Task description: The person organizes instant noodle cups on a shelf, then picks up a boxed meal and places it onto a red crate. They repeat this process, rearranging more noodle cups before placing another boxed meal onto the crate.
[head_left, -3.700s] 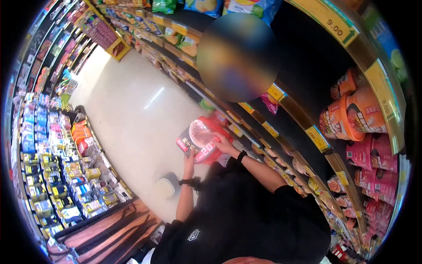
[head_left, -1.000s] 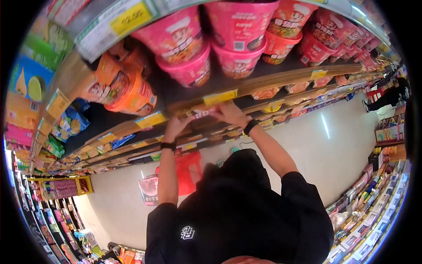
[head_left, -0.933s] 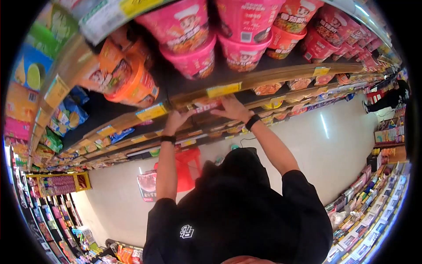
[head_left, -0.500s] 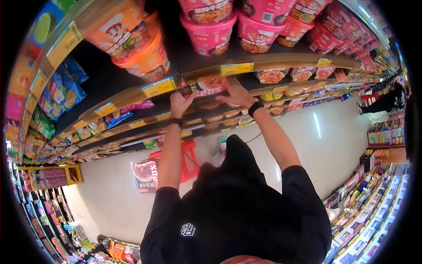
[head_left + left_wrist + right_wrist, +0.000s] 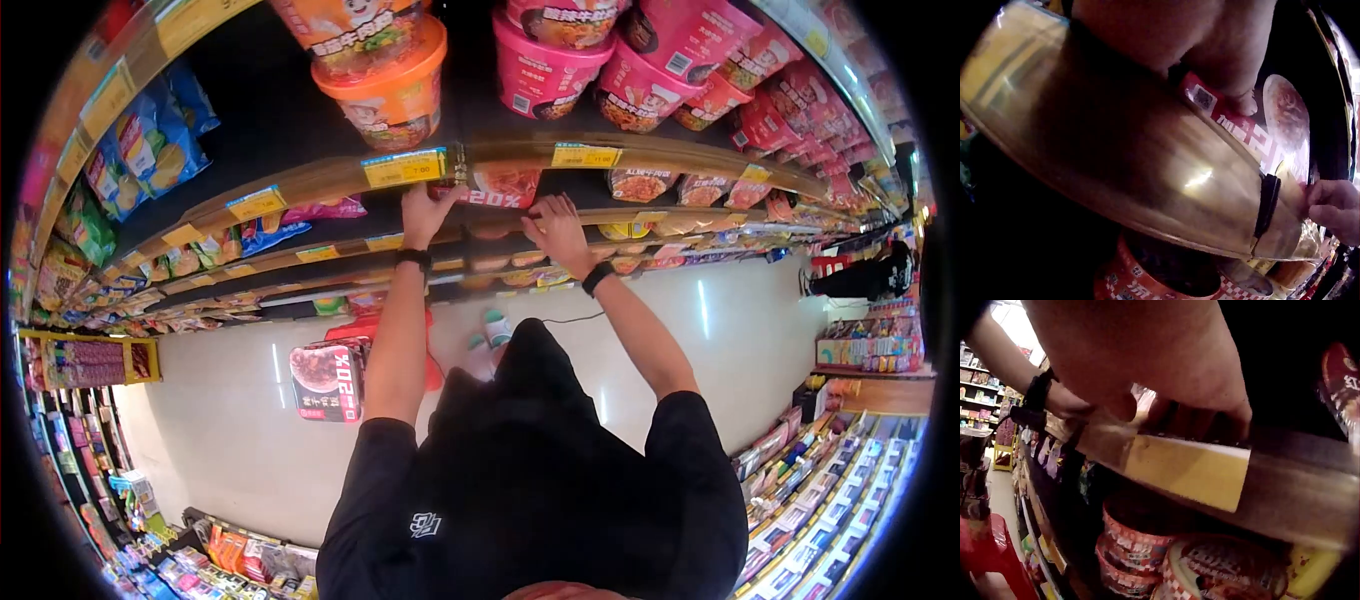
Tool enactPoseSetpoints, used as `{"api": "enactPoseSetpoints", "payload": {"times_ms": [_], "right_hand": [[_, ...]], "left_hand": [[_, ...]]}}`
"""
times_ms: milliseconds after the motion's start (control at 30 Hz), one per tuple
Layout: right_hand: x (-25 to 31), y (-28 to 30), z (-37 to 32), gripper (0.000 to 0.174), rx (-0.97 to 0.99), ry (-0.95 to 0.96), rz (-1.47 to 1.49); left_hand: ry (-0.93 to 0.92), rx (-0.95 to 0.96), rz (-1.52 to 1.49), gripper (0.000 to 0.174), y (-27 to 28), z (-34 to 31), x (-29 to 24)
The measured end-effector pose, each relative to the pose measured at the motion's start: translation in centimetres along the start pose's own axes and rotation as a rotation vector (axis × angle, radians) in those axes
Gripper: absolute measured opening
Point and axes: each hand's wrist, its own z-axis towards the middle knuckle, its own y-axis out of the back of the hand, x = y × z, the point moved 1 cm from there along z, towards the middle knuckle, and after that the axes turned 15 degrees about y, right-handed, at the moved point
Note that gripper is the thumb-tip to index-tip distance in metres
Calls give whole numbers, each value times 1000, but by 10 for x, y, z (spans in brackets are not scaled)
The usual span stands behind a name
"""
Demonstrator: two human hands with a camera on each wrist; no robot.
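Note:
A red and black boxed meal [image 5: 505, 187] with a food picture and "20%" lettering lies on the shelf under the orange tubs. Its left end is within my left hand [image 5: 428, 214], with the thumb against the pack; the other fingers are partly hidden. In the left wrist view the thumb tip rests on the box [image 5: 1286, 103] near its QR code. My right hand [image 5: 560, 234] is beside the box's right end, fingers loosely bent near the shelf edge. From the right wrist, those fingers [image 5: 1197, 422] show behind the yellow price label [image 5: 1185, 475].
Another boxed meal [image 5: 328, 382] sits by my left forearm on a red plastic stool [image 5: 432, 350]. Orange noodle tubs [image 5: 385, 100] and pink tubs [image 5: 548, 72] stand on the shelf above. Blue snack bags [image 5: 150, 145] are to the left. A person in black [image 5: 865, 275] is far right.
Earlier, both hands held a boxed meal low over the floor. They have since reached the shelf with one. In the last half second my right hand has drawn off the box's right end.

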Motion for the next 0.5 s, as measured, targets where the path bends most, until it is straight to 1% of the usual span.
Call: {"api": "enactPoseSetpoints", "payload": {"times_ms": [33,67,100,133,167,200,233,267,367,500], "right_hand": [[5,-3,-1,25,-64,42,-60],[10,-6,-2,25,-132,85,-119],[14,-11,-4,31,-74,62,-110],[18,-12,-4,33,-94,77,-112],[21,-14,-4,36,-114,89,-112],[22,-17,-5,38,-129,96,-110],[19,-19,-6,42,-97,82,-115],[18,-21,-7,42,-102,89,-118],[15,-23,-9,44,-118,90,-126],[12,-25,-9,46,-125,92,-121]], "left_hand": [[3,-25,11,63,0,1,2],[15,1,-5,63,-1,1,3],[25,26,-20,62,-1,2,5],[32,52,-35,62,-3,4,8],[-31,7,22,61,-5,6,10],[-54,25,30,63,-1,5,6],[-77,48,40,65,3,4,1],[-103,73,52,68,6,2,-3],[-102,74,1,64,6,1,-7],[-122,66,32,61,-3,7,2]]}}
